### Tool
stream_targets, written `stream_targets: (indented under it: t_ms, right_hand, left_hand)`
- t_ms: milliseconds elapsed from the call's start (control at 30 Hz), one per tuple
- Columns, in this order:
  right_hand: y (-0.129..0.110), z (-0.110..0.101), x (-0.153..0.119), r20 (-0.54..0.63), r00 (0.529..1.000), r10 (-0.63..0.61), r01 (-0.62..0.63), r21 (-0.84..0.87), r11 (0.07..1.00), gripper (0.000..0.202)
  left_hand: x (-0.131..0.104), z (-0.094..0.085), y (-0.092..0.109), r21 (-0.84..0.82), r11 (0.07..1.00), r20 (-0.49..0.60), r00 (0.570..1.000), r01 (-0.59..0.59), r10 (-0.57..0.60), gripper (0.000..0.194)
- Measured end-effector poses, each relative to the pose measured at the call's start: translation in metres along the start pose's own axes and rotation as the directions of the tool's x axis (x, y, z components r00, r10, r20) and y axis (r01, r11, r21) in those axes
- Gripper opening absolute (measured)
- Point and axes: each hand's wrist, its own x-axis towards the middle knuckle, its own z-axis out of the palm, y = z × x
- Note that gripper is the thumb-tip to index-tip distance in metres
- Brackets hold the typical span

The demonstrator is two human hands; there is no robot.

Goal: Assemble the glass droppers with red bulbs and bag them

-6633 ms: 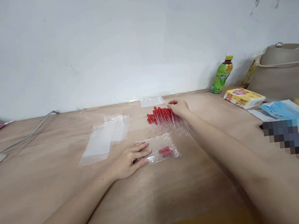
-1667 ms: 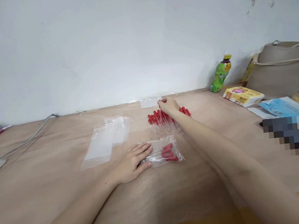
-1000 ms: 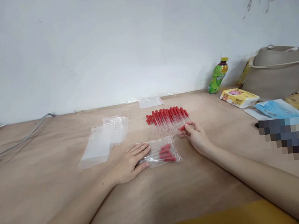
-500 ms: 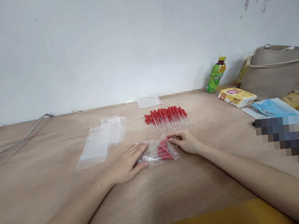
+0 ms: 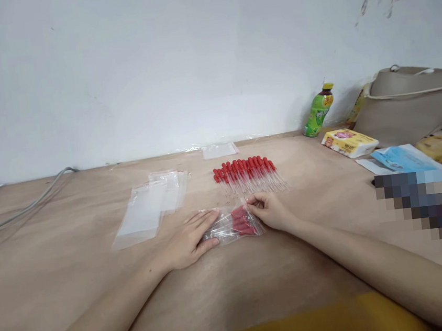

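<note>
A clear plastic zip bag (image 5: 225, 231) lies flat in front of me, its open-end side to the right. Inside it are several droppers with red rubber bulbs (image 5: 242, 221) towards the right. Flat on the bag's left end, my left hand (image 5: 192, 239) has its fingers stretched out and its thumb apart. My right hand (image 5: 267, 208) pinches the top right corner of the bag between thumb and fingers. Just beyond the bag, more red-bulbed droppers (image 5: 245, 169) lie side by side in a row, glass tips facing me.
Flat zip bags (image 5: 143, 213) overlap on the left, and another bag (image 5: 220, 150) lies by the wall. To the right stand a green drink bottle (image 5: 318, 110), a yellow tissue pack (image 5: 349, 143), a blue packet (image 5: 408, 159) and a grey bag (image 5: 408, 106). A cable (image 5: 31, 206) runs along the left.
My right fingers have shifted slightly at the bag's right corner, and the bag's right end now looks flatter, with the red bulbs closer together. My left hand stays in place.
</note>
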Motion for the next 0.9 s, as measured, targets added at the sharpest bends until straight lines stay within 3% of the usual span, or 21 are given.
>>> stream_targets:
  t_ms: [67, 133, 200, 300, 400, 500, 700, 800, 900]
  right_hand:
    - [0.001, 0.002, -0.001, -0.027, 1.000, 0.007, -0.007, -0.011, 1.000, 0.014]
    - [0.000, 0.000, -0.001, 0.022, 1.000, -0.014, 0.013, 0.003, 1.000, 0.014]
    - [-0.003, -0.008, 0.000, 0.148, 0.988, -0.043, 0.039, 0.029, 0.999, 0.016]
    - [-0.009, -0.025, 0.000, 0.361, 0.931, -0.060, 0.047, 0.045, 0.998, 0.025]
    - [-0.014, -0.035, -0.001, 0.449, 0.889, -0.092, 0.091, 0.024, 0.996, 0.038]
    - [-0.015, -0.034, -0.002, 0.436, 0.894, -0.106, 0.118, -0.001, 0.993, 0.039]
    - [-0.008, -0.024, -0.006, 0.290, 0.955, -0.065, 0.090, -0.072, 0.993, 0.036]
    - [-0.009, -0.026, -0.006, 0.304, 0.953, -0.017, 0.004, 0.043, 0.999, 0.037]
    - [-0.013, -0.029, -0.004, 0.297, 0.948, 0.114, -0.182, 0.213, 0.960, 0.038]
  left_hand:
    - [0.000, 0.000, 0.000, 0.005, 1.000, -0.002, 1.000, -0.006, 0.006, 0.058]
    - [0.000, 0.001, -0.001, 0.009, 1.000, -0.003, 1.000, -0.012, 0.012, 0.059]
    - [0.000, 0.001, -0.001, 0.008, 1.000, -0.001, 1.000, -0.019, 0.019, 0.058]
    - [0.000, 0.001, -0.003, 0.005, 0.999, 0.008, 0.999, -0.032, 0.032, 0.055]
    - [0.001, 0.001, -0.004, 0.006, 0.999, 0.019, 0.999, -0.045, 0.045, 0.053]
    - [0.002, 0.002, -0.005, -0.001, 0.999, 0.018, 0.999, -0.050, 0.050, 0.052]
    - [0.002, 0.002, -0.005, -0.007, 0.999, 0.017, 0.999, -0.046, 0.047, 0.052]
    - [0.001, 0.001, -0.005, -0.009, 0.999, 0.028, 0.999, -0.045, 0.045, 0.052]
    - [0.001, -0.001, -0.004, -0.016, 0.999, 0.032, 0.999, -0.044, 0.044, 0.052]
